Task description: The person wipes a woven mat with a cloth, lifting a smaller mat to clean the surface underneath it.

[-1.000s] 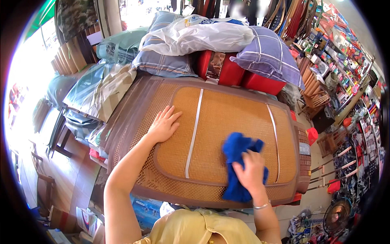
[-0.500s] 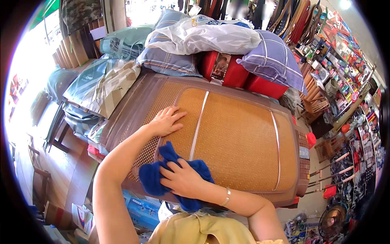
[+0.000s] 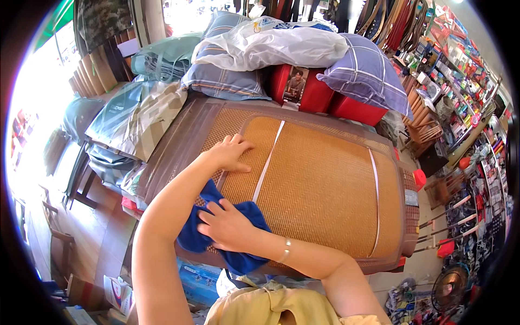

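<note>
A tan woven mat [image 3: 314, 179] with a brown border lies across a stack in front of me, two pale strips running over it. My left hand [image 3: 232, 153] rests at the mat's left part, fingers apart and a little bent, holding nothing. Nearer to me, at the mat's front left edge, my right hand [image 3: 227, 226] presses on and grips a dark blue cloth [image 3: 250, 212]. The bunched cloth spreads out around its fingers and hangs past the front edge. Part of the cloth is hidden behind my left forearm.
Behind the mat are plaid pillows [image 3: 368, 76], a white plastic bag [image 3: 271, 51] and red boxes [image 3: 311, 92]. Bagged bedding [image 3: 135, 116] sits at left. Crowded shelves [image 3: 476, 108] and a fan [image 3: 450, 286] stand at right. A blue package [image 3: 203, 284] lies below the front edge.
My right hand has slid the blue cloth left and slightly away from me along the mat's edge. My left hand stays near its place, its fingers now more bent. The view has shifted slightly.
</note>
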`<state>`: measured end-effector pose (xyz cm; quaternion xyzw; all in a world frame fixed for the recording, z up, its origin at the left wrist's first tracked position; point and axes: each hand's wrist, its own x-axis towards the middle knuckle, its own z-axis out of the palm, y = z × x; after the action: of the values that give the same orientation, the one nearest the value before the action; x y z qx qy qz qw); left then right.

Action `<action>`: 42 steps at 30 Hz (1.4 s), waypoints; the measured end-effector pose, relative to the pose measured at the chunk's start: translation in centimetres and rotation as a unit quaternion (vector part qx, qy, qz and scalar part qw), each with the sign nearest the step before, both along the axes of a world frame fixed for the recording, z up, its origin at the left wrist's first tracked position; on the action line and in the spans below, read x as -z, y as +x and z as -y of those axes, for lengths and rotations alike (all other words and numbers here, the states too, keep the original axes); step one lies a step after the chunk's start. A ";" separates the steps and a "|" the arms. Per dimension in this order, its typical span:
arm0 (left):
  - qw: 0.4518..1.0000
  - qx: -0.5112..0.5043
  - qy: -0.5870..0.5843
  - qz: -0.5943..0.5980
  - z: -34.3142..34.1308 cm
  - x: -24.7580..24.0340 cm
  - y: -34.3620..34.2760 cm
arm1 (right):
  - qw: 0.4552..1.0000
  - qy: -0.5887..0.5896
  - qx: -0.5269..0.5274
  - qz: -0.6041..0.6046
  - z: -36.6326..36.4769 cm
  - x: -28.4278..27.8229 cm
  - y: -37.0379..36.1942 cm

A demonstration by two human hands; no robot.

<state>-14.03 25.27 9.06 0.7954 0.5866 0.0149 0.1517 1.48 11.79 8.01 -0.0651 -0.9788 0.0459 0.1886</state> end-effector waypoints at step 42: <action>0.978 0.103 0.181 0.009 11.2 3.4 15.7 | 0.821 -0.008 0.560 -0.117 3.5 2.8 35.8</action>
<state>1.70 14.02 5.69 0.8657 0.4876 0.1123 0.0117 37.33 8.29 5.23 -0.5973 -0.7442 -0.0523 0.2943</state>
